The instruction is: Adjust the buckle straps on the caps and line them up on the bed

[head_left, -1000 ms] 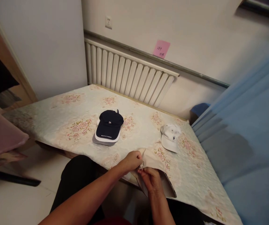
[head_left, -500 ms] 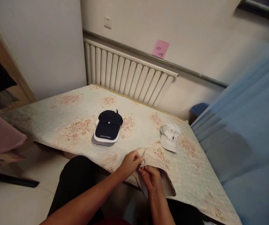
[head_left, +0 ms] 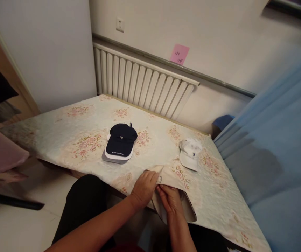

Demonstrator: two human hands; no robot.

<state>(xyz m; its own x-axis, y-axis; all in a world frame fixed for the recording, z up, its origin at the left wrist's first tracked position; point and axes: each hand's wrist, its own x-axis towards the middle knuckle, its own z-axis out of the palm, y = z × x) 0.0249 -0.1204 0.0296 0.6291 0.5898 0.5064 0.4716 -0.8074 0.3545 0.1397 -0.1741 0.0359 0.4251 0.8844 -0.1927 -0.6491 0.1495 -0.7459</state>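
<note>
A beige cap (head_left: 175, 180) lies at the near edge of the floral bed cover (head_left: 61, 129), its brim toward me. My left hand (head_left: 144, 187) pinches the cap's back strap by a small metal buckle. My right hand (head_left: 170, 201) grips the same cap right beside it, fingers curled on the fabric. Farther back in the middle a navy cap (head_left: 121, 140) tops a stack of two lighter caps. A white cap (head_left: 189, 153) lies alone to the right.
A white radiator (head_left: 142, 82) runs along the far wall under a pink sticky note (head_left: 179, 54). A blue curtain (head_left: 279, 147) hangs at the right. A pink cushion (head_left: 0, 154) sits at the left. My dark-trousered knees are below the bed edge.
My left hand has lowered and flattened a little onto the beige cap's strap. The right hand stayed in place, and the other caps have not moved.
</note>
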